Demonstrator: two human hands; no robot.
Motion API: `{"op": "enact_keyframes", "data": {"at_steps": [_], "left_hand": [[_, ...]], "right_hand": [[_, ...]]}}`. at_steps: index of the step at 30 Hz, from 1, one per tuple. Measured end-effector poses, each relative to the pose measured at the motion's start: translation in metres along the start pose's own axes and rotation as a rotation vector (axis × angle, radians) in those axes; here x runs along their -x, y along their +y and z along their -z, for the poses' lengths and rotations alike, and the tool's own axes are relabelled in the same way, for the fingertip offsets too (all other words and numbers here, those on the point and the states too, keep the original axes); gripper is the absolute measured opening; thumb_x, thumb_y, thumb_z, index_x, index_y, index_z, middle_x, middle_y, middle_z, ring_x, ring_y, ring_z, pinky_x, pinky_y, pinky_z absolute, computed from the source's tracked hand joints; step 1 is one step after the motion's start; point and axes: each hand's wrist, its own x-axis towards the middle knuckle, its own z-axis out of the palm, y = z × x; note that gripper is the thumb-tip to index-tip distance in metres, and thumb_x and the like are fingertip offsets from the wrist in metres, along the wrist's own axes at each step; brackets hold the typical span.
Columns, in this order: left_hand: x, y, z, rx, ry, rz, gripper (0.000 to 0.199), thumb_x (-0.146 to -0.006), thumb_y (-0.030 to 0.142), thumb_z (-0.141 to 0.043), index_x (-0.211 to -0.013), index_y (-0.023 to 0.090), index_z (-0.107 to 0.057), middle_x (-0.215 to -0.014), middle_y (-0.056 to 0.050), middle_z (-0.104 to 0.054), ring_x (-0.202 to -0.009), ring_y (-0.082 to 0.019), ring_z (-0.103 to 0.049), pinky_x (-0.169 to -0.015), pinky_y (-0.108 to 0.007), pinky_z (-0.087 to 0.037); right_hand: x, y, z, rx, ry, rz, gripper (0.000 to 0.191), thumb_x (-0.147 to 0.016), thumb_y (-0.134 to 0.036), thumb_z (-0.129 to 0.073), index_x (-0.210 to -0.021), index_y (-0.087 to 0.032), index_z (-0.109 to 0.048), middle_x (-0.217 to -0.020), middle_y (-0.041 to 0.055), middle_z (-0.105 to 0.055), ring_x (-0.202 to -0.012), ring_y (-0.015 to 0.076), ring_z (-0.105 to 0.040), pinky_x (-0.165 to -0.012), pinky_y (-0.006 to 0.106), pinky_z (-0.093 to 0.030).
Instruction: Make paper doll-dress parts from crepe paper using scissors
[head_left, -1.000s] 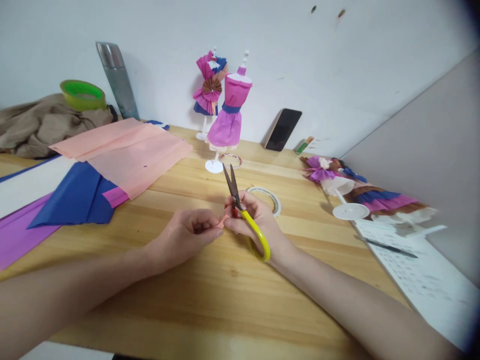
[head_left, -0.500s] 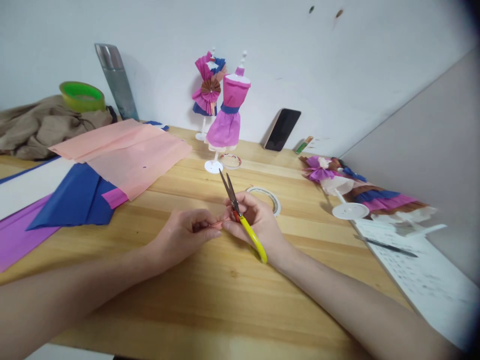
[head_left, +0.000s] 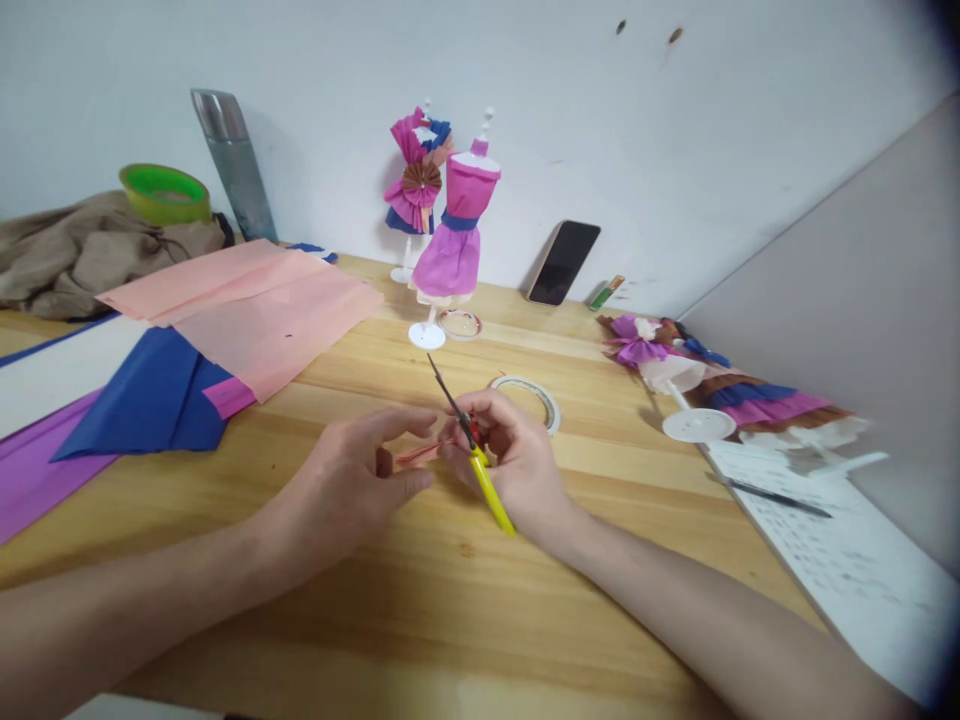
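Observation:
My right hand [head_left: 510, 455] holds a pair of scissors [head_left: 491, 490] with yellow handles, its dark blades pointing up and to the left. Between the fingertips of that same hand is one end of a small folded strip of peach crepe paper [head_left: 417, 455]; its other end sticks out to the left. My left hand [head_left: 367, 470] is beside this free end, thumb and fingers spread apart around it without gripping. Just behind my right hand a roll of white tape [head_left: 553, 408] lies flat on the wooden table [head_left: 420, 620].
Two small dress forms in paper dresses [head_left: 454, 255] [head_left: 409, 190] stand by the wall. Sheets of peach paper [head_left: 277, 310] and blue paper [head_left: 150, 400] lie left. A phone [head_left: 564, 262] leans behind; more dressed forms [head_left: 772, 400] lie right, near a pen [head_left: 780, 497].
My left hand has let go of the peach strip and opened, drawing slightly left. The scissors in my right hand have tilted, and their blades now look closed together.

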Motion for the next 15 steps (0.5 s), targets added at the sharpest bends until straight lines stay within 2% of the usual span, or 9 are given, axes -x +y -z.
{"op": "enact_keyframes", "data": {"at_steps": [2,6,11,15], "left_hand": [[0.003,-0.002,-0.004,0.105,-0.049,0.064,0.032,-0.076,0.021,-0.061,-0.107,0.021,-0.068,-0.057,0.005,-0.059,-0.04,-0.008,-0.046,-0.04,-0.019,-0.033],[-0.001,-0.008,-0.01,0.286,-0.044,0.105,0.019,-0.073,0.023,-0.065,-0.089,0.015,-0.07,-0.076,-0.002,-0.068,-0.05,-0.01,-0.059,-0.047,-0.021,-0.044],[-0.006,-0.014,-0.012,0.394,-0.069,0.085,0.009,-0.069,0.023,-0.069,-0.07,0.014,-0.068,-0.06,0.0,-0.063,-0.054,-0.011,-0.06,-0.054,-0.022,-0.047],[-0.009,-0.01,-0.008,0.444,-0.083,0.158,0.018,-0.067,0.031,-0.074,-0.066,0.016,-0.064,-0.053,0.002,-0.061,-0.051,-0.012,-0.06,-0.05,-0.022,-0.046]], "right_hand": [[0.002,0.0,-0.002,-0.004,0.001,0.025,0.029,-0.065,-0.03,-0.079,-0.084,-0.02,-0.059,-0.065,-0.002,-0.058,-0.054,0.0093,-0.047,-0.05,0.022,-0.039],[0.005,-0.002,-0.006,-0.025,-0.014,0.036,0.032,-0.064,-0.03,-0.08,-0.085,-0.02,-0.058,-0.064,-0.0026,-0.056,-0.054,0.0097,-0.048,-0.051,0.023,-0.04],[0.003,-0.001,-0.004,-0.059,-0.016,0.006,0.036,-0.063,-0.032,-0.081,-0.085,-0.021,-0.055,-0.067,-0.0021,-0.058,-0.057,0.0104,-0.051,-0.054,0.024,-0.043],[-0.003,-0.001,0.006,-0.063,-0.017,0.0,0.037,-0.064,-0.032,-0.08,-0.088,-0.022,-0.053,-0.069,-0.0024,-0.058,-0.059,0.0115,-0.054,-0.058,0.026,-0.046]]}}
